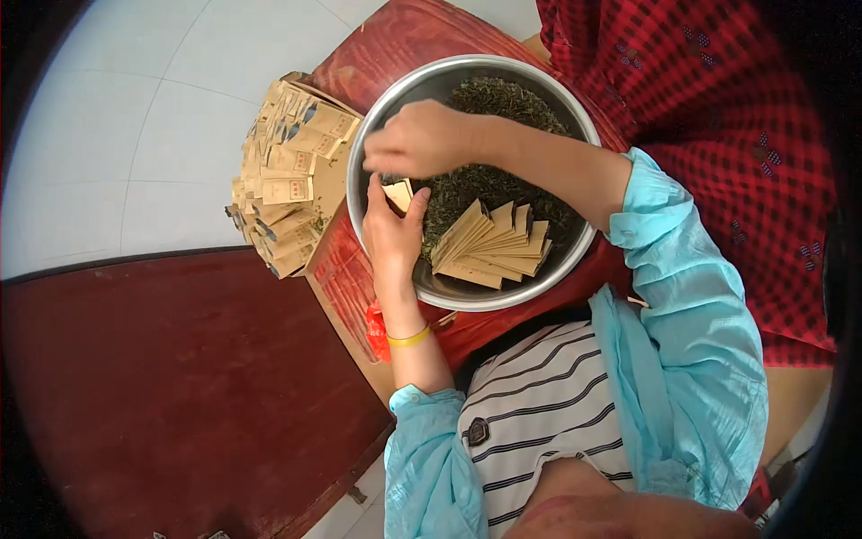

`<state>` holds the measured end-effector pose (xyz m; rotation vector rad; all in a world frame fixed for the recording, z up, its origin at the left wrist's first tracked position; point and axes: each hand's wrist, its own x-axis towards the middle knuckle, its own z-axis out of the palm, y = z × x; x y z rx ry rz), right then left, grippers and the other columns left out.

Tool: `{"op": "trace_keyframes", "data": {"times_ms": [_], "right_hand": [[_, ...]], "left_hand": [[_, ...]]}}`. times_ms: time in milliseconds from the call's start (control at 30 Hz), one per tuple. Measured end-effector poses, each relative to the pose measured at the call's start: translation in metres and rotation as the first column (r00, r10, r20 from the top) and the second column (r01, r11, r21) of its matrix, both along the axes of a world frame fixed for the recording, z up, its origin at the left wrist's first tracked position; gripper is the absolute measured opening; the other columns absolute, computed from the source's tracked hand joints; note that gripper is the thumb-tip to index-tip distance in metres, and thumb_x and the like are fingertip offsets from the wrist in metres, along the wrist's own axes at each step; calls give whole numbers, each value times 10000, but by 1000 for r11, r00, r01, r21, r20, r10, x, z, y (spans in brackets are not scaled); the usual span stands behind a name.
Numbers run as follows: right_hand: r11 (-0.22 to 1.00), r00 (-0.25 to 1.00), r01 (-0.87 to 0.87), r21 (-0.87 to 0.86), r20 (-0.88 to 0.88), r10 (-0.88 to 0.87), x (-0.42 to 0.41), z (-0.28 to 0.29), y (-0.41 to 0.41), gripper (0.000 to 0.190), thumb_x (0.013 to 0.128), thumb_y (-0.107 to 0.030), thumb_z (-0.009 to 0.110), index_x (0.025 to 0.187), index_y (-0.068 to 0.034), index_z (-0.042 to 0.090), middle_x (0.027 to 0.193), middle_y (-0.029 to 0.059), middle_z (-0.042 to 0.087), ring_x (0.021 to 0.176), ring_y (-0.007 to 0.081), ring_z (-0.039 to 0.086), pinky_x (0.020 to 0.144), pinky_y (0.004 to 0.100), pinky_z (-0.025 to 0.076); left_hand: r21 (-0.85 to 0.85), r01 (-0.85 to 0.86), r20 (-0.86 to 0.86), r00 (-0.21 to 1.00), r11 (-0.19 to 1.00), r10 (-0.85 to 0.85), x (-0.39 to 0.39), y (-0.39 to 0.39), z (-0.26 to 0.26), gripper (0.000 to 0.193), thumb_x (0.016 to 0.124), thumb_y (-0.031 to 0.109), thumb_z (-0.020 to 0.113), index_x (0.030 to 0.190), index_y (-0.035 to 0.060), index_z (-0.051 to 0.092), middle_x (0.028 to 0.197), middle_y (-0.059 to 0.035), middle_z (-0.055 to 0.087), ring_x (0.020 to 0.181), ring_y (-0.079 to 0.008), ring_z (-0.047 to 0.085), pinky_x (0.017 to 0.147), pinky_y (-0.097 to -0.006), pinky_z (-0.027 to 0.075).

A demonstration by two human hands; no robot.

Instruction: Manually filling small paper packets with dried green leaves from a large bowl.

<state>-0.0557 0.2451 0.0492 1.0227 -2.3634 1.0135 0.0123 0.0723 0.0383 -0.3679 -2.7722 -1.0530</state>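
A large metal basin (471, 304) holds dried, chopped leaves (481, 185). My left hand (396, 226), with a yellow band at the wrist, grips a small brown paper packet (399, 195) between thumb and fingers at the basin's left side. Just above that packet is my right hand (424, 140), its fingers bent together and slightly blurred; whether anything is pinched in them cannot be told. A fanned stack of brown paper packets (495, 246) lies on the leaves in the lower part of the basin.
Left of the basin, a cardboard box (332, 182) bears many more paper packets (289, 158), some with printing. Basin and box rest on a red wood-grained surface (377, 50). A red plastic bag (378, 330) lies near my left forearm. Red checked cloth (707, 168) spreads at the right.
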Motion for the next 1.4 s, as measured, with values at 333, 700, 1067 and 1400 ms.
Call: {"op": "trace_keyframes", "data": {"times_ms": [333, 700, 1067, 1400], "right_hand": [[998, 928, -54, 43, -367, 66, 11, -1, -20, 263, 875, -317, 591, 710, -112, 589, 586, 92, 607, 577, 302, 618, 568, 418, 478], [998, 863, -51, -30, -505, 29, 10, 3, -16, 214, 870, -305, 600, 737, -140, 568, 565, 25, 552, 563, 245, 586, 543, 374, 457], [998, 917, -24, -54, -398, 1, 29, -20, -50, 282, 852, -302, 584, 656, -101, 561, 535, 94, 590, 540, 293, 614, 507, 413, 428], [998, 978, -29, 60, -206, 41, 46, -9, -68, 287, 875, -301, 570, 701, -78, 619, 592, 122, 629, 596, 329, 639, 615, 428, 441]], "left_hand": [[-21, -6, 30, 1000, 1000, 7, -3, -9, -8, 439, 822, 263, 737, 1088, -44, 571, 946, -270, 658, 924, -446, 633, 763, -467, 496], [-52, 28, -123, 992, 998, -34, -2, -4, -6, 450, 853, 308, 696, 1093, -53, 575, 976, -292, 651, 944, -475, 622, 785, -473, 499], [-71, 29, 112, 994, 997, -21, 22, -29, -13, 376, 865, 141, 701, 1132, -96, 585, 986, -192, 668, 877, -208, 614, 777, -349, 488], [56, 20, 59, 998, 998, -23, 34, -44, -10, 400, 844, 197, 720, 1099, -82, 591, 1019, -294, 641, 954, -433, 629, 799, -445, 487]]}}
